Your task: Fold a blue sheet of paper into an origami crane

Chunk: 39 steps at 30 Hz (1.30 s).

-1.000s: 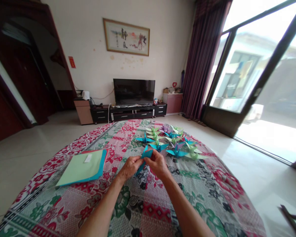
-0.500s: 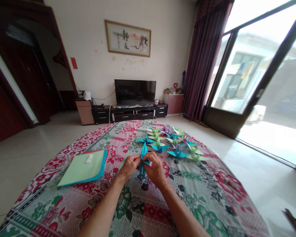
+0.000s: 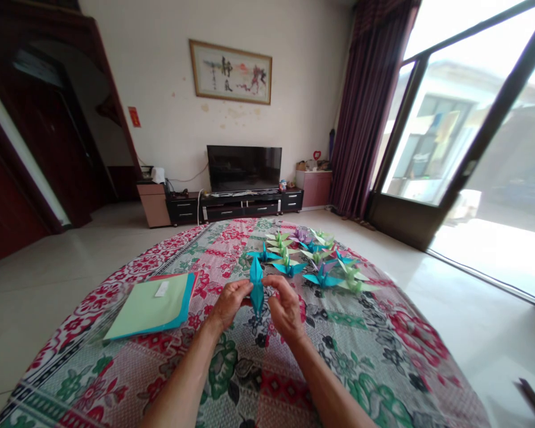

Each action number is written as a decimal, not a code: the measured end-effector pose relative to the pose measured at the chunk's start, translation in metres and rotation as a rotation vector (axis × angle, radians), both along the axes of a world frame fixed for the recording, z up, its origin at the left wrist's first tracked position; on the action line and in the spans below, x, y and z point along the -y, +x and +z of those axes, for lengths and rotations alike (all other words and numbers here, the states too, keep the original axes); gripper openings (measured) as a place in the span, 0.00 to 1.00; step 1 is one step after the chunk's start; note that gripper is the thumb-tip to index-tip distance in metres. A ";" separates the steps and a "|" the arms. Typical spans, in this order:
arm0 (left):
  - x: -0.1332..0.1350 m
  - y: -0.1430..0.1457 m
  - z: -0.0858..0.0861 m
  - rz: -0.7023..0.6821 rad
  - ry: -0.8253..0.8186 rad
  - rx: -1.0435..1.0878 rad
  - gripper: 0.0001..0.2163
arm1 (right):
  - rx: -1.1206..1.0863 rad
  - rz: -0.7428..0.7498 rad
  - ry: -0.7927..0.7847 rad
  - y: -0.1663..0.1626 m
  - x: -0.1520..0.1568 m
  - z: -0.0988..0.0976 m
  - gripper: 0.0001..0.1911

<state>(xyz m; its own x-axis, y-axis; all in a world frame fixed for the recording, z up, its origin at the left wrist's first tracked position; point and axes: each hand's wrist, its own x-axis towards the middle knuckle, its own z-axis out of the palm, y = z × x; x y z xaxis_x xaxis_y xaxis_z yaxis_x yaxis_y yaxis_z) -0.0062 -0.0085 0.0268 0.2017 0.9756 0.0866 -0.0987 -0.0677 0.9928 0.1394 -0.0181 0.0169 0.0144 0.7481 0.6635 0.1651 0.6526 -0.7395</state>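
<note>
In the head view, the blue folded paper [image 3: 256,285], a slim form pointed at its 12 and 6 o'clock ends, is above the flowered tablecloth [image 3: 258,392]. At its 9 o'clock edge the person's left hand [image 3: 227,302] pinches it between thumb and fingers. At 3 o'clock the right hand [image 3: 286,306] is loosely curled, forefinger at the paper's edge; whether it grips cannot be told. Paper cranes [image 3: 289,268] stand around 2 o'clock, a sheet stack [image 3: 147,306] at 9.
</note>
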 end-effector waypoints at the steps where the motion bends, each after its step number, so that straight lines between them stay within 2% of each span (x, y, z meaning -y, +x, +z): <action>1: 0.000 -0.001 0.000 -0.002 0.010 -0.007 0.13 | -0.092 -0.020 -0.067 0.001 -0.002 0.000 0.19; 3: -0.001 -0.001 0.000 0.001 0.028 -0.021 0.13 | -0.217 -0.032 -0.215 0.003 -0.006 -0.002 0.16; 6: -0.003 0.000 -0.003 0.009 0.051 -0.069 0.13 | -0.226 0.051 -0.412 0.003 -0.010 -0.007 0.15; 9: -0.004 0.002 -0.005 0.042 0.090 -0.165 0.14 | -0.207 0.159 -0.498 0.001 -0.012 -0.010 0.18; 13: -0.003 0.003 -0.004 0.036 0.123 -0.222 0.14 | -0.301 0.278 -0.561 -0.001 -0.014 -0.010 0.17; 16: -0.003 0.003 -0.004 0.001 0.129 -0.192 0.15 | -0.347 0.315 -0.594 -0.001 -0.015 -0.011 0.16; 22: -0.005 0.003 -0.006 0.029 0.113 -0.156 0.16 | -0.366 0.330 -0.631 0.000 -0.017 -0.012 0.16; 29: -0.003 0.005 -0.005 0.042 0.016 -0.073 0.17 | -0.444 0.356 -0.544 -0.001 -0.017 -0.012 0.13; 33: -0.005 0.005 -0.008 0.101 -0.006 -0.110 0.16 | -0.435 0.357 -0.521 -0.001 -0.017 -0.013 0.12; 39: -0.007 0.005 -0.011 0.129 0.067 -0.089 0.11 | -0.337 0.343 -0.624 0.000 -0.018 -0.018 0.15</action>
<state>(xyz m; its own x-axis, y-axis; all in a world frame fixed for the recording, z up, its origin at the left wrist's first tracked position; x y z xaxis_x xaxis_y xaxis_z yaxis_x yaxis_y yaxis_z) -0.0013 -0.0020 0.0155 0.0845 0.9866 0.1397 0.0029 -0.1405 0.9901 0.1391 -0.0003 -0.0011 -0.1594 0.9799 0.1201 -0.2689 0.0739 -0.9603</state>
